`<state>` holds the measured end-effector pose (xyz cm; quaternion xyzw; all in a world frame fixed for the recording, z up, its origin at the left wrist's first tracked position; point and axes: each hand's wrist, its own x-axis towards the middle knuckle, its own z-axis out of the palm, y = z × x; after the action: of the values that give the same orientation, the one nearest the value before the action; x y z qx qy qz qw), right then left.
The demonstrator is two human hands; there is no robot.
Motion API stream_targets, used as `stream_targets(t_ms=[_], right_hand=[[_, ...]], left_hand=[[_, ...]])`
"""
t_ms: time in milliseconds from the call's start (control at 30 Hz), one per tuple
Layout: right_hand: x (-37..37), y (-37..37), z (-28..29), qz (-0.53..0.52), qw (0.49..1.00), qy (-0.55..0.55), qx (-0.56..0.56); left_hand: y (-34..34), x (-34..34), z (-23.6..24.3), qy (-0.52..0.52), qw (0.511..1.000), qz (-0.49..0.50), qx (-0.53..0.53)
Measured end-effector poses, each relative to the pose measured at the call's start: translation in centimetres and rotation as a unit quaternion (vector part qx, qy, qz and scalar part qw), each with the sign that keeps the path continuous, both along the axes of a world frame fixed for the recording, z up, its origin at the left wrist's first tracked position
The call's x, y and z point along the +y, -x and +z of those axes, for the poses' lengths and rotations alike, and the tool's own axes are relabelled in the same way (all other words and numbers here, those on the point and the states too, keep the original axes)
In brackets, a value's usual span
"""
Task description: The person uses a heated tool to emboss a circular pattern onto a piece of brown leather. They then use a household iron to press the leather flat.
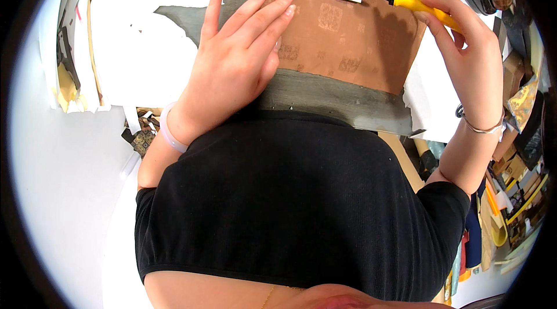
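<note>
Head view. Left hand, upper centre-left of frame: flat, palm down, fingers spread and extended, grasping nothing. Fingertips press on the left edge of the brown patterned sheet; the heel of the hand lies over the grey board beneath. A pale bangle sits on that wrist.

Right hand, upper right: closed around the yellow handle of a heated cutting tool, held pen-style. Its dark metal tip points left and lies in a leaf-shaped cut-out in the sheet, top centre, where white shows through. A thin metal bracelet is on that wrist.

The sheet lies at top centre, on the grey board, between the two hands.

White paper scraps occupy the upper left. Cluttered cardboard and coloured offcuts fill the right edge. The person's black top fills the lower centre.
</note>
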<state>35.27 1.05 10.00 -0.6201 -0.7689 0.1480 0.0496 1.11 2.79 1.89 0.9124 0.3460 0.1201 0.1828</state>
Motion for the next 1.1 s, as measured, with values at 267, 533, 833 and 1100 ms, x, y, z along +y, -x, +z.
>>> stream_targets(t_ms=[267, 533, 833, 1100], right_hand=[[0.1, -0.3, -0.7, -0.009, 0.999, 0.038, 0.035], [0.4, -0.6, -0.9, -0.002, 0.999, 0.036, 0.035], [0.9, -0.7, -1.0, 0.043, 0.999, -0.003, 0.022], [4.0, 3.5, 3.6, 0.043, 0.995, 0.070, -0.053]], left_hand=[[-0.2, -0.1, 0.1, -0.012, 1.000, 0.002, 0.005], [-0.2, -0.2, 0.1, -0.015, 1.000, 0.004, 0.004], [-0.2, -0.1, 0.1, -0.015, 1.000, 0.002, 0.008], [-0.1, -0.1, 0.1, -0.015, 1.000, 0.008, 0.011]])
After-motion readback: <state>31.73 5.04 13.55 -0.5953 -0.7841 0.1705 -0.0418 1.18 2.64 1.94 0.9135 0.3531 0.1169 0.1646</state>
